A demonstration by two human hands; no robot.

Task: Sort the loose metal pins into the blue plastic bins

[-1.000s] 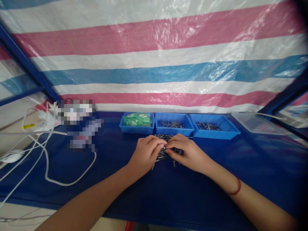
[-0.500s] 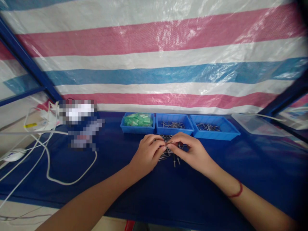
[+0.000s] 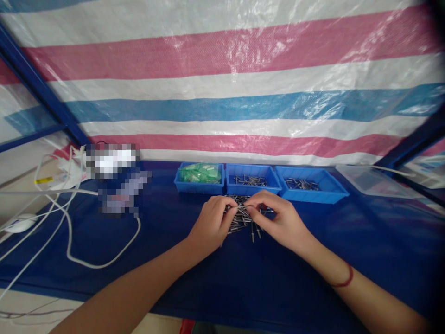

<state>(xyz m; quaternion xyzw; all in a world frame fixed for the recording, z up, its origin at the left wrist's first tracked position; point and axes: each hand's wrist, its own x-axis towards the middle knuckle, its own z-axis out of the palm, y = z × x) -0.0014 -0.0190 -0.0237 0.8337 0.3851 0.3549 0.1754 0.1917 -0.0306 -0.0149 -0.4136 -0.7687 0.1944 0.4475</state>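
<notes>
Pins [image 3: 243, 218] heaped on the blue table [image 3: 243, 278], both hands pinching some
Left hand [image 3: 212, 225] and right hand [image 3: 278, 220] meet; three blue trays [image 3: 252, 188] just behind

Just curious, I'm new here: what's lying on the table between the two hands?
A loose pile of small metal pins lies between the left hand and right hand, seen in the head view.
</notes>
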